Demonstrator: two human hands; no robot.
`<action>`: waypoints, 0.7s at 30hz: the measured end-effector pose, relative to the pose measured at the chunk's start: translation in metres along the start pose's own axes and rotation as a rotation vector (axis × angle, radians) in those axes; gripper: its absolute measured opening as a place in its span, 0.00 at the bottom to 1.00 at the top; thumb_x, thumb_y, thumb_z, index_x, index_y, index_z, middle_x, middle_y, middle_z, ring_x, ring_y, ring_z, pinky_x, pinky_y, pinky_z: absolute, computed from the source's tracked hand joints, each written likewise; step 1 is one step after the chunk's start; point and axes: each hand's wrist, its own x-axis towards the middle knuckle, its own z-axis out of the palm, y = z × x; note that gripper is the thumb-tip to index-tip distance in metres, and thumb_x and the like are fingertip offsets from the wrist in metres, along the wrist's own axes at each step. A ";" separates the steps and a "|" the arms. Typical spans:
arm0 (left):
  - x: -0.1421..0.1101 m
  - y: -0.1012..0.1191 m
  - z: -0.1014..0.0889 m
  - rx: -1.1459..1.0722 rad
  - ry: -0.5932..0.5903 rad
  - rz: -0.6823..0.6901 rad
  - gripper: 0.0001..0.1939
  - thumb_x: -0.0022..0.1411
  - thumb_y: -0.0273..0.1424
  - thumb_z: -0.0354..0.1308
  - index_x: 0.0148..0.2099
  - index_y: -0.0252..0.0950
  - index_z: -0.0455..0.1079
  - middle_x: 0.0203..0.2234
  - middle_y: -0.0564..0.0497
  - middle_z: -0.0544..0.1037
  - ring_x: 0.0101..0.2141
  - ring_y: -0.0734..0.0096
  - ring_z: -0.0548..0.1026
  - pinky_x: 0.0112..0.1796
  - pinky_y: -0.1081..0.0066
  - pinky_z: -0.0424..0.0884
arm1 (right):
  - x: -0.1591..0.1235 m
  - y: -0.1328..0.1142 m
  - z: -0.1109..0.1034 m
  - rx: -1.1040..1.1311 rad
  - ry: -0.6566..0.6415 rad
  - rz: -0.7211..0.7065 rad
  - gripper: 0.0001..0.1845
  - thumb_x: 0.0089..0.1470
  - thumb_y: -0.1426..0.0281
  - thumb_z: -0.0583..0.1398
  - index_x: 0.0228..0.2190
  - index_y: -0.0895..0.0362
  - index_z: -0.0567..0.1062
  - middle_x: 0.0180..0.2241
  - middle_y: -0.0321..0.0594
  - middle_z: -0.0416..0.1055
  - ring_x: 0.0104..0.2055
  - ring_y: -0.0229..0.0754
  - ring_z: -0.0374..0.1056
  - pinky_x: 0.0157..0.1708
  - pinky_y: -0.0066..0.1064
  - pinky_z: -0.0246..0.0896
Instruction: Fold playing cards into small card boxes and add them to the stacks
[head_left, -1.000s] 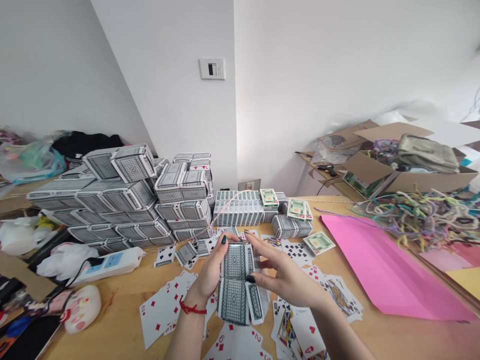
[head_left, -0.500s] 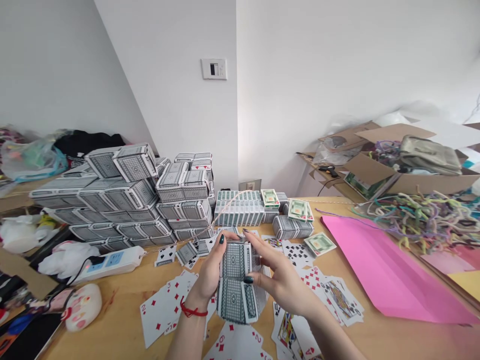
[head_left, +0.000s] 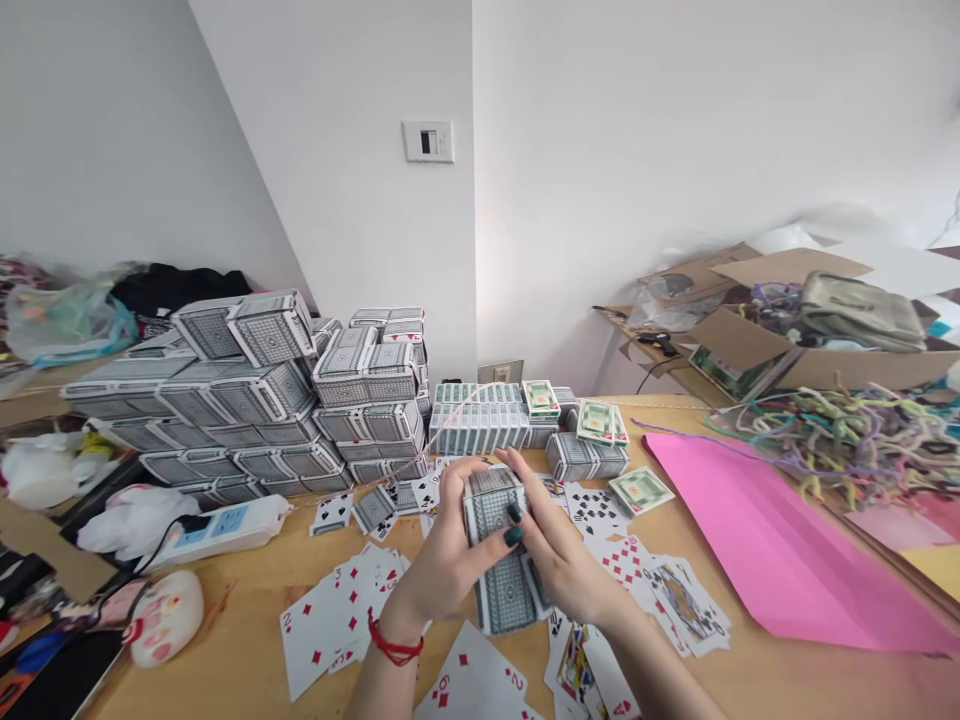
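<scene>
Between my hands is a block built of folded playing cards (head_left: 504,590), with grey patterned backs facing outward. My left hand (head_left: 454,540) grips its left side, with the thumb laid across the front face. On the right side my right hand (head_left: 555,545) is wrapped round it, its thumb pressed near the middle beside the left thumb. The block is held above the wooden table, tilted slightly. Loose diamond cards (head_left: 330,625) are spread to the left. More diamond cards (head_left: 465,680) lie below the block, and face cards (head_left: 682,600) are fanned to the right.
Stacked card blocks (head_left: 247,400) rise at the back left. A row of card pieces (head_left: 480,420) and green card packs (head_left: 600,422) stand behind my hands. A power strip (head_left: 225,525) is at left. Pink paper (head_left: 765,560) and tangled yarn (head_left: 825,440) lie at right.
The block has turned slightly and shifted right. My left thumb has come down from the top edge across its front, and my right hand has closed in against its side.
</scene>
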 end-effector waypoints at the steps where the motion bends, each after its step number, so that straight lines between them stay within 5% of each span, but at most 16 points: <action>1: 0.000 0.000 0.002 0.005 -0.020 -0.004 0.27 0.56 0.33 0.56 0.54 0.45 0.49 0.52 0.46 0.56 0.48 0.60 0.64 0.47 0.64 0.61 | 0.001 0.001 0.000 0.016 0.026 0.004 0.26 0.60 0.64 0.43 0.58 0.48 0.43 0.62 0.34 0.40 0.63 0.41 0.37 0.60 0.39 0.34; 8: 0.000 0.001 0.014 0.015 0.047 -0.038 0.29 0.59 0.35 0.52 0.59 0.45 0.41 0.54 0.45 0.57 0.52 0.59 0.60 0.50 0.60 0.57 | 0.002 0.001 0.002 0.072 0.075 0.004 0.23 0.60 0.63 0.42 0.57 0.48 0.48 0.61 0.36 0.43 0.62 0.41 0.40 0.60 0.37 0.36; 17: 0.006 -0.006 0.020 0.150 0.253 0.071 0.13 0.63 0.35 0.44 0.50 0.43 0.54 0.49 0.48 0.60 0.52 0.65 0.58 0.51 0.65 0.53 | 0.001 0.004 0.002 0.226 0.004 0.081 0.29 0.60 0.61 0.43 0.59 0.45 0.37 0.62 0.31 0.36 0.63 0.39 0.30 0.61 0.41 0.26; 21: 0.006 -0.004 0.010 0.089 0.258 -0.006 0.12 0.62 0.37 0.45 0.48 0.44 0.58 0.48 0.49 0.62 0.50 0.65 0.60 0.49 0.66 0.56 | 0.000 0.006 -0.011 0.340 -0.039 0.151 0.26 0.59 0.58 0.44 0.58 0.44 0.46 0.62 0.29 0.38 0.63 0.42 0.32 0.60 0.43 0.31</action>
